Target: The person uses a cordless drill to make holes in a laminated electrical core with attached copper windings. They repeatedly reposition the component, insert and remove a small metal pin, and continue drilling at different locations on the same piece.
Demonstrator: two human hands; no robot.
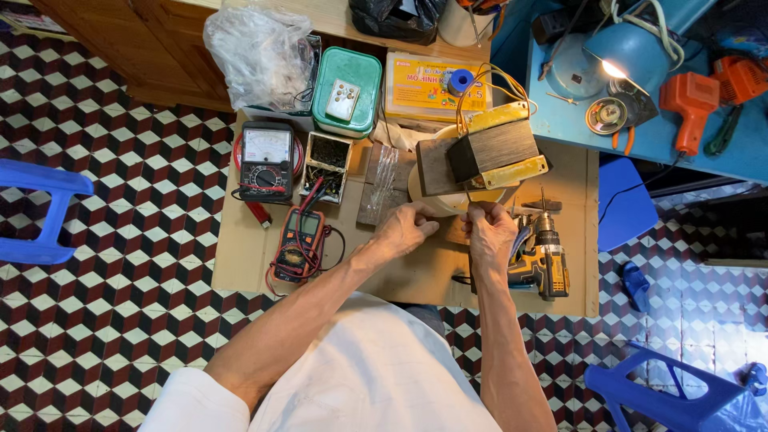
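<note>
1. Hands are meeting at the middle of the low brown cardboard-covered worktop, seen from the head view looking straight down.
2. Left hand is lying with fingers curled, fingertips touching the lower edge of the round cream-coloured base that is sitting under the transformer; whether it is gripping anything, I cannot tell.
3. Right hand is pinching a thin wire lead between thumb and forefinger, fingers narrow; the lead is running up towards the transformer.
4. Dark square transformer with brass-yellow metal end frames is resting tilted on the cream base, just above both hands, with thin yellow wires looping over its top.
5. Yellow-and-black cordless drill is lying just beside the right hand, on its right.
6. Orange-cased digital multimeter with red and black leads is lying to the left of the left forearm, well apart from the hand.
7. Black analogue meter with white dial is sitting further up on the left; a small open box of dark small parts is standing beside it.
8. Green-lidded plastic box is sitting above those, near a crumpled clear plastic bag.
9. Blue desk lamp is shining on the blue bench at upper right.
</note>
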